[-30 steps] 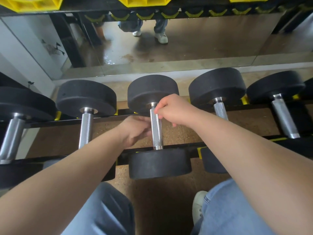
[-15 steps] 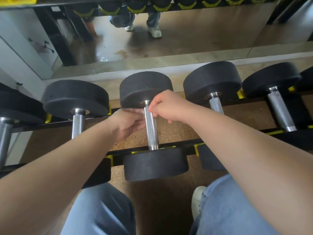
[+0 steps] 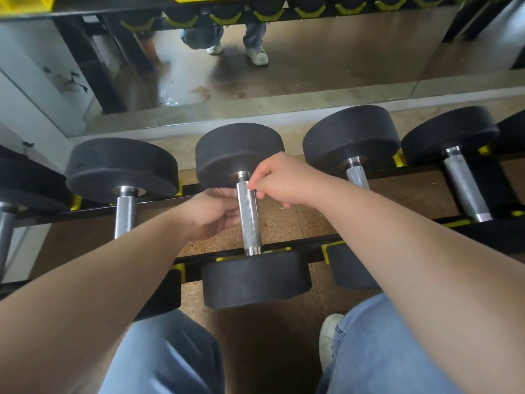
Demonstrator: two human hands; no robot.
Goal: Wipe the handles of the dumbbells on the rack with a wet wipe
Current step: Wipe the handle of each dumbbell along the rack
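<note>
At handle [image 3: 249,220]: left hand [image 3: 211,214], right hand [image 3: 284,180]

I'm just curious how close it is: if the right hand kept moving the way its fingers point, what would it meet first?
Most likely the handle of the middle dumbbell, near its far end. The right hand points leftward, fingertips seemingly at the steel, though depth is unclear.

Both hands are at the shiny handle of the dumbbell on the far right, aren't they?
Not quite. The head view shows the left hand and right hand at the shiny handle of the middle dumbbell, not the far right.
</note>
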